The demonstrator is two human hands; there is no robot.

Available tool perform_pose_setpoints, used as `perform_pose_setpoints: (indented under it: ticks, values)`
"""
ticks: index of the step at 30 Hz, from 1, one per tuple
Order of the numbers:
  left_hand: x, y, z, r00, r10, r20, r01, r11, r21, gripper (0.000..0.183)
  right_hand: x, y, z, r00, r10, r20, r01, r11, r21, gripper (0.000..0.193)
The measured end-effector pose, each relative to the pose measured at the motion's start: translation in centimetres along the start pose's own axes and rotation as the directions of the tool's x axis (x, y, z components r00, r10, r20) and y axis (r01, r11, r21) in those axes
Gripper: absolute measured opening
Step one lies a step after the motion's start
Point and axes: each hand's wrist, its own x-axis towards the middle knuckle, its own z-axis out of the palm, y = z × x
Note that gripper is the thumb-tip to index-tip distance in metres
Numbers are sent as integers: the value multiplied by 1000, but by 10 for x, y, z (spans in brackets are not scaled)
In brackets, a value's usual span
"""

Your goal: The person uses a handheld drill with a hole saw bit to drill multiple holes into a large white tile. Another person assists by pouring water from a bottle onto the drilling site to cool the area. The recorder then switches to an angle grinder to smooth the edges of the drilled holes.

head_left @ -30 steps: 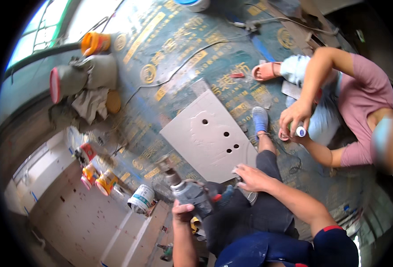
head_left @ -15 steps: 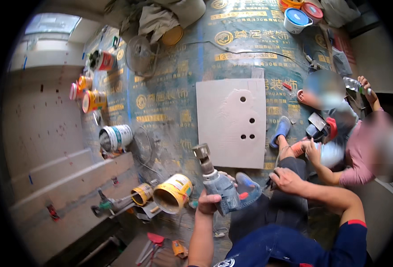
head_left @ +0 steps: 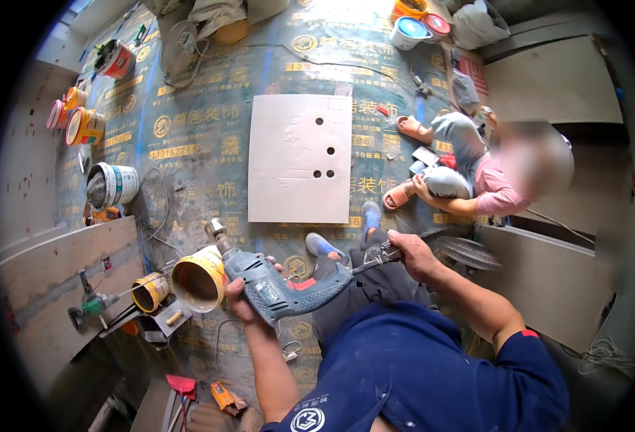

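A grey-blue electric drill lies across my lap side, its metal nose pointing up and left. My left hand is wrapped round the drill's body from below. At the end of its handle, my right hand grips the dark cord where it leaves the drill; a small item on the cord there is hard to make out. Beyond my feet, a pale slab with several round dark holes lies flat on the printed floor covering.
At the right a person in pink crouches beside the slab. A yellow bucket stands just left of the drill, and a green power tool lies further left. A white bucket stands beyond them. Near my right hand is a round fan.
The drill has turned from upright to slanting, handle now toward my right hand. My right hand has risen off my leg area to the cord. The view has shifted right.
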Motion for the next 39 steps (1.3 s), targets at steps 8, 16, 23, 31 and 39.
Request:
perform_pose_setpoints:
  ticks: [8, 16, 23, 31, 39]
  values:
    - [-43, -2, 36, 989, -62, 135, 38, 984, 172, 73, -56, -7, -48, 794, -557, -243, 354, 749, -560, 35]
    - [-62, -46, 83, 934, -152, 324, 83, 973, 215, 75, -80, -36, -117, 716, -342, -608, 635, 682, 364, 33]
    - [-72, -107, 124, 864, -321, 388, 103, 866, 489, 75, -143, -71, -85, 821, -564, -92, 563, 826, -33, 35]
    - [-102, -138, 158, 864, -386, 323, 69, 725, 685, 79, -154, -80, -56, 515, -853, 78, 766, 417, -489, 18]
    - [-123, -154, 159, 795, -410, 448, 93, 812, 576, 84, -165, -80, -59, 380, -894, 239, 830, 215, -515, 22]
